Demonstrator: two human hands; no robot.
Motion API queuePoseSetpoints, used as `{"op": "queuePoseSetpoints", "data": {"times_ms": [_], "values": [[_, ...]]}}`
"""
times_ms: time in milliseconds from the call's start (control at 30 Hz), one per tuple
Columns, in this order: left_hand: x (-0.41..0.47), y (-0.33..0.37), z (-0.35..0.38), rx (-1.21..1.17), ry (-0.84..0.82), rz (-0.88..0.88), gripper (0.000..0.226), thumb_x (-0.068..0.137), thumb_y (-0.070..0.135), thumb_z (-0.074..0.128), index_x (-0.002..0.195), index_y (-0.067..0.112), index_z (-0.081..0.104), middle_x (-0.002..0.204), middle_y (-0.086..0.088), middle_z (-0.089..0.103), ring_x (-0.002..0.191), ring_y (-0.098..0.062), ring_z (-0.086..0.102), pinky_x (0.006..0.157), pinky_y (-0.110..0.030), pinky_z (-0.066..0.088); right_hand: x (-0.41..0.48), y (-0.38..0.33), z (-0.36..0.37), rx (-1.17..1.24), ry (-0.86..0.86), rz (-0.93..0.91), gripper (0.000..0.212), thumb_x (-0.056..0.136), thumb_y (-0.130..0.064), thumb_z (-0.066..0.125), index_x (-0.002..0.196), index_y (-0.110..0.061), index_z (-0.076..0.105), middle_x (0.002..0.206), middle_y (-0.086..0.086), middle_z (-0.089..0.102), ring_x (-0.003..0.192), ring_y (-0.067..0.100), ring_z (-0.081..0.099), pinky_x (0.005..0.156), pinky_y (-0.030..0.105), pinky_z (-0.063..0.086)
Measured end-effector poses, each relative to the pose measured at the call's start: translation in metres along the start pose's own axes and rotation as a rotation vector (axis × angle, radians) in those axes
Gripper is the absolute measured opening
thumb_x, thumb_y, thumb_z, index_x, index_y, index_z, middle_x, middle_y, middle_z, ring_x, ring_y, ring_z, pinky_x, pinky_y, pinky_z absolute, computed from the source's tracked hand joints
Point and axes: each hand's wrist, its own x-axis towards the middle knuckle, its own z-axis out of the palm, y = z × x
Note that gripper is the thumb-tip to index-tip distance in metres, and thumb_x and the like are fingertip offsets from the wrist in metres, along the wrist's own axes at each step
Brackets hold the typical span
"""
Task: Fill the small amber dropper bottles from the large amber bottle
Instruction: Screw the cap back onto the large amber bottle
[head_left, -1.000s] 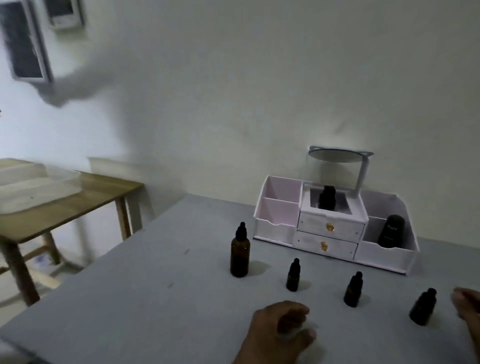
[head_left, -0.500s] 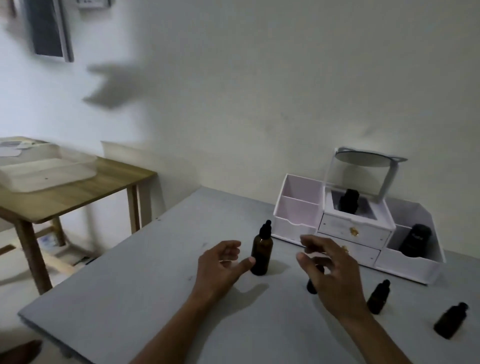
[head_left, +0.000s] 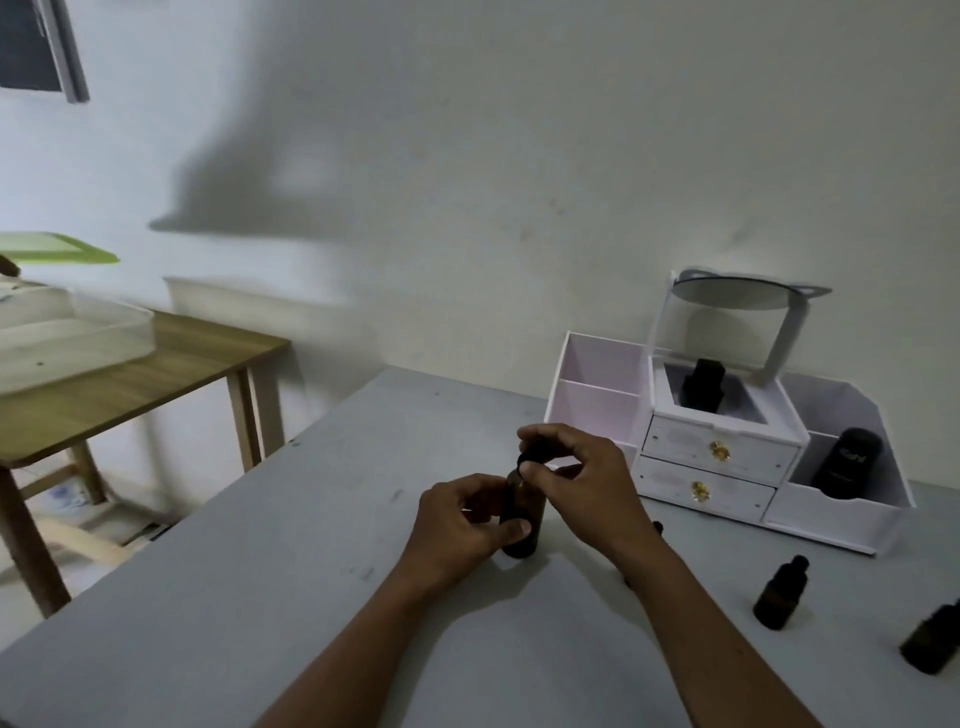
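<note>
A: Where is the large amber bottle (head_left: 521, 525) standing now?

B: It is standing upright on the grey table (head_left: 260, 571), in front of the white organizer (head_left: 727, 467). The left hand (head_left: 462, 530) is wrapping around its body, and the right hand (head_left: 576, 467) is pinching the black cap (head_left: 530, 457).

A: How should the person be opening it?

B: I think by keeping the base pressed down and turning only the cap, slowly, so nothing is spilling near the small dropper bottles (head_left: 779, 592).
</note>
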Motion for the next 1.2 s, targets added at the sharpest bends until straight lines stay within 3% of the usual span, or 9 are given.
{"op": "queuePoseSetpoints", "data": {"times_ms": [133, 233, 333, 467, 800, 933, 1033, 1200], "values": [[0.002, -0.003, 0.003, 0.003, -0.028, 0.001, 0.048, 0.068, 0.032, 0.084, 0.113, 0.026, 0.069, 0.100, 0.015, 0.071, 0.089, 0.001, 0.067, 0.078, -0.016, 0.055, 0.001, 0.005, -0.008, 0.002, -0.043, 0.004, 0.032, 0.084, -0.010, 0.074, 0.104, -0.035, 0.073, 0.099, -0.018, 0.073, 0.094, -0.008, 0.065, 0.074, 0.007, 0.052], [0.001, -0.001, 0.005, 0.003, -0.049, 0.020, 0.051, 0.070, 0.029, 0.083, 0.118, 0.027, 0.067, 0.099, 0.019, 0.069, 0.090, 0.006, 0.066, 0.075, -0.010, 0.052, -0.001, 0.006, -0.008, 0.044, -0.030, 0.019, 0.027, 0.082, -0.013, 0.078, 0.103, -0.030, 0.075, 0.098, -0.014, 0.074, 0.092, -0.004, 0.067, 0.077, 0.013, 0.055], [0.000, 0.000, 0.005, -0.006, -0.044, 0.020, 0.050, 0.070, 0.027, 0.083, 0.118, 0.025, 0.067, 0.101, 0.016, 0.070, 0.091, 0.005, 0.066, 0.076, -0.011, 0.053, -0.002, 0.006, -0.003, 0.073, 0.022, 0.035, 0.024, 0.075, -0.023, 0.085, 0.095, -0.029, 0.074, 0.090, -0.012, 0.074, 0.086, -0.003, 0.067, 0.072, 0.012, 0.054], [0.000, 0.000, 0.004, -0.017, -0.040, 0.030, 0.048, 0.070, 0.026, 0.084, 0.116, 0.024, 0.069, 0.101, 0.014, 0.072, 0.091, 0.001, 0.068, 0.079, -0.017, 0.056, -0.004, 0.007, 0.001, 0.082, 0.061, 0.033, 0.039, 0.071, -0.032, 0.088, 0.106, -0.031, 0.071, 0.095, -0.012, 0.071, 0.090, 0.000, 0.065, 0.073, 0.015, 0.055], [0.000, 0.000, 0.003, -0.048, -0.037, 0.006, 0.051, 0.066, 0.026, 0.086, 0.115, 0.024, 0.069, 0.100, 0.012, 0.073, 0.089, -0.001, 0.069, 0.079, -0.022, 0.058, -0.002, 0.007, -0.001, 0.085, 0.008, 0.006, 0.031, 0.084, -0.012, 0.076, 0.109, -0.030, 0.073, 0.100, -0.012, 0.076, 0.095, 0.001, 0.070, 0.084, 0.028, 0.059], [0.000, -0.001, 0.003, -0.053, -0.040, 0.015, 0.050, 0.066, 0.025, 0.086, 0.114, 0.023, 0.070, 0.098, 0.012, 0.074, 0.089, -0.003, 0.069, 0.079, -0.023, 0.058, -0.003, 0.006, 0.000, 0.116, 0.046, 0.023, 0.024, 0.076, -0.018, 0.085, 0.097, -0.024, 0.075, 0.090, -0.012, 0.075, 0.086, -0.001, 0.070, 0.074, 0.016, 0.057], [-0.001, 0.000, 0.003, -0.041, -0.036, 0.013, 0.049, 0.067, 0.026, 0.086, 0.114, 0.024, 0.070, 0.098, 0.013, 0.073, 0.088, 0.000, 0.069, 0.077, -0.017, 0.056, -0.003, 0.006, 0.005, 0.131, 0.091, 0.035, 0.029, 0.069, -0.023, 0.090, 0.092, -0.023, 0.073, 0.084, -0.010, 0.074, 0.080, 0.000, 0.070, 0.071, 0.016, 0.057], [-0.001, 0.002, 0.003, -0.035, -0.037, 0.008, 0.050, 0.068, 0.029, 0.085, 0.114, 0.026, 0.069, 0.099, 0.015, 0.072, 0.089, 0.002, 0.068, 0.075, -0.014, 0.055, -0.005, 0.007, 0.006, 0.148, 0.090, 0.020, 0.042, 0.074, -0.026, 0.086, 0.113, -0.029, 0.071, 0.103, -0.015, 0.072, 0.095, -0.001, 0.067, 0.076, 0.016, 0.057]]}}
